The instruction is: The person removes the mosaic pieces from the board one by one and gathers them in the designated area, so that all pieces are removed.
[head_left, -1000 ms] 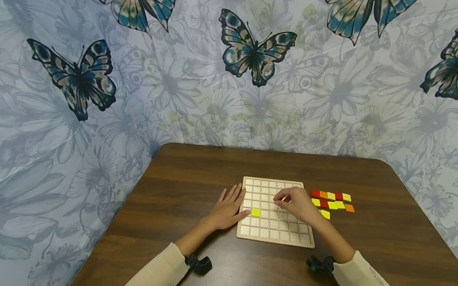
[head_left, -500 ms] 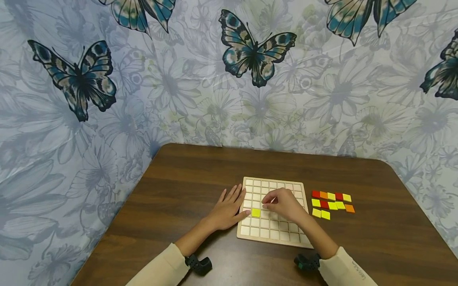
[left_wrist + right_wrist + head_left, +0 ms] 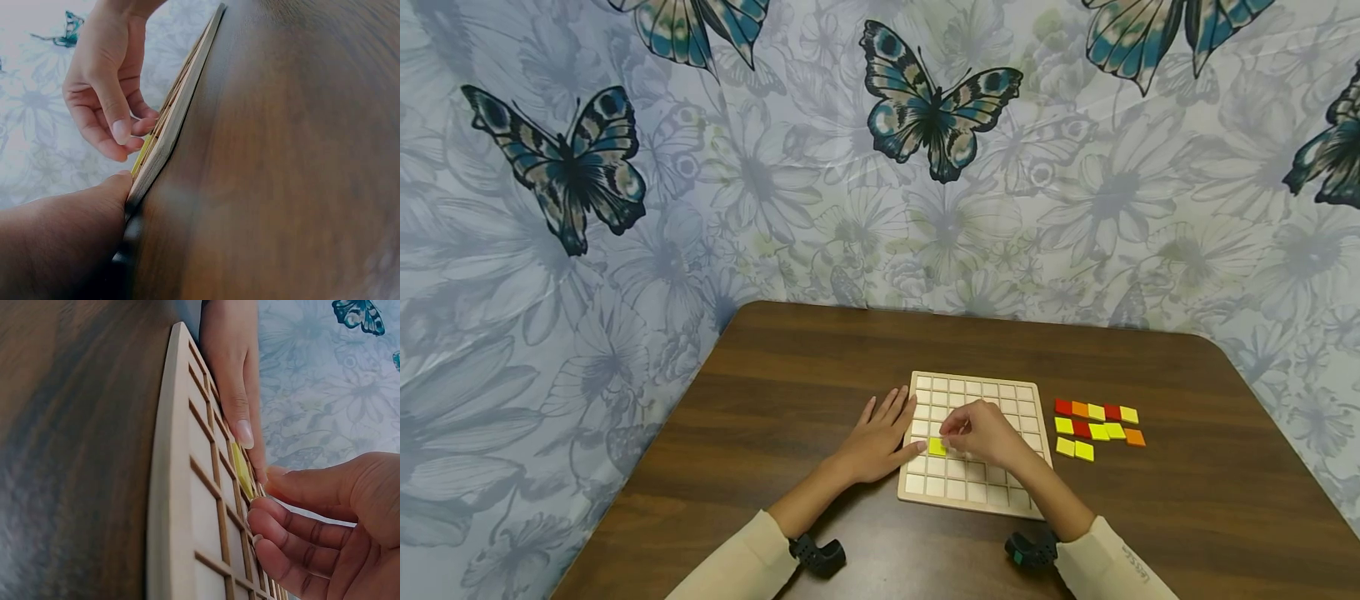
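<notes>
A pale wooden grid board (image 3: 977, 496) lies on the table, with a yellow square tile (image 3: 937, 447) in one of its left cells. My left hand (image 3: 874, 446) rests flat at the board's left edge, fingers straight and thumb beside that tile. Over the cells just right of it is my right hand (image 3: 985, 433), its fingers curled and fingertips drawn together. From the right wrist, a strip of yellow tile (image 3: 242, 469) reaches down to the right fingertips (image 3: 256, 512), which appear to pinch its near end. How much lies between them is mostly hidden.
Right of the board lie several loose red (image 3: 1081, 428), orange (image 3: 1135, 437) and yellow tiles (image 3: 1084, 451) in rough rows. The brown table (image 3: 790, 375) meets a wall with butterfly print (image 3: 932, 108). Both wrists wear a black device (image 3: 1030, 550).
My right hand has moved left across the board and down to beside the yellow tile, uncovering loose tiles on the right. The left hand has stayed in place.
</notes>
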{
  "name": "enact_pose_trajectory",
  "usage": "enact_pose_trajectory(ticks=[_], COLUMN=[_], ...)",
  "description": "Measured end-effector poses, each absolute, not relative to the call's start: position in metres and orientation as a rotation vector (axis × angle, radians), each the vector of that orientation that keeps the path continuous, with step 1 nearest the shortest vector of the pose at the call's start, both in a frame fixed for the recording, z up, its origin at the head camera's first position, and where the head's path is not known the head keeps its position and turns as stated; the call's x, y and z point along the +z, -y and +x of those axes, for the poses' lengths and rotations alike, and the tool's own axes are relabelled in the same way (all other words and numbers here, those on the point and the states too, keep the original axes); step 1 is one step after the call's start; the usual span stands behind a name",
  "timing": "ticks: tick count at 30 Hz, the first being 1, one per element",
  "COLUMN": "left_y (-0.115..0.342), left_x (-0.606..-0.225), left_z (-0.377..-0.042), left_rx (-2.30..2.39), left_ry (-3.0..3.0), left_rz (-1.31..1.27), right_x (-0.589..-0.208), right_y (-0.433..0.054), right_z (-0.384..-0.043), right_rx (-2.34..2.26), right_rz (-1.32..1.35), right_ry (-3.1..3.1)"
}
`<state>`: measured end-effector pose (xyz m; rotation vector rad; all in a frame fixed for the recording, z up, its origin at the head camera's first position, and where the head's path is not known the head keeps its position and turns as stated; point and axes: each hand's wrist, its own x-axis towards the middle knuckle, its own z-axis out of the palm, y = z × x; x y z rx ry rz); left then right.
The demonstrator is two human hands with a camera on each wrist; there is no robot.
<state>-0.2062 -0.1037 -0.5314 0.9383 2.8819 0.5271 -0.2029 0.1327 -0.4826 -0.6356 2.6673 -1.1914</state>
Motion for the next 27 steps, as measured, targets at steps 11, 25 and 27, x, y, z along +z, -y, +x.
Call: enact_pose_trajectory(ticks=[11, 25, 27], left_y=[0.1019, 0.1027, 0.1027], left_x=[-0.5236, -0.5298, -0.5295], left_z=[-0.2030, -0.2056, -0.2055], left_rx=[0.503, 0.517, 0.516], left_ry=[-2.877, -2.886, -2.886], left_rz=[0.938, 0.946, 0.947], right_x=[-0.4865, -0.4865, -0.4866], right_y=[-0.1346, -0.1325, -0.1319], right_z=[-0.2005, -0.1974, -0.1971], right_rx=[-1.197, -1.153, -1.144], right_rz=[-0.648, -0.645, -0.637], right_ry=[-2.646, -2.673, -2.681])
